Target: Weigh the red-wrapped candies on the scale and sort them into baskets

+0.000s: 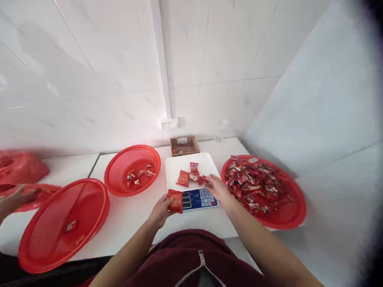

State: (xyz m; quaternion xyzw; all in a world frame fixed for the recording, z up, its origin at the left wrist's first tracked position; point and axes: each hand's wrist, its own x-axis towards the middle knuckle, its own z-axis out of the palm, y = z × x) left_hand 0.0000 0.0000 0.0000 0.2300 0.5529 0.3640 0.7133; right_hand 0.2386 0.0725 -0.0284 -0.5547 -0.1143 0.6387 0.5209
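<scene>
Pinching a flat red packet by its left edge, the left hand hung at the near left corner of a scale, thumb and fingers narrow on the wrapper, which overlapped the end of the blue display panel. The right hand reached over the right side of the scale's white pan, its fingers drawn narrow at a small dark-red packet; whether they gripped it or only touched it, I could not tell. Also on the pan lay an orange-red packet to the left, a lettered red packet farther back, and a brown-and-white packet between them and the right hand. Beyond the scale stood a shallow cardboard box with red items inside. A heaped red basket of wrapped packets stood to the right; a second red basket, to the left, held a few. Nearer the front, a third basket leaned at a tilt, and at the far left a co-worker's hand showed, blurred
</scene>
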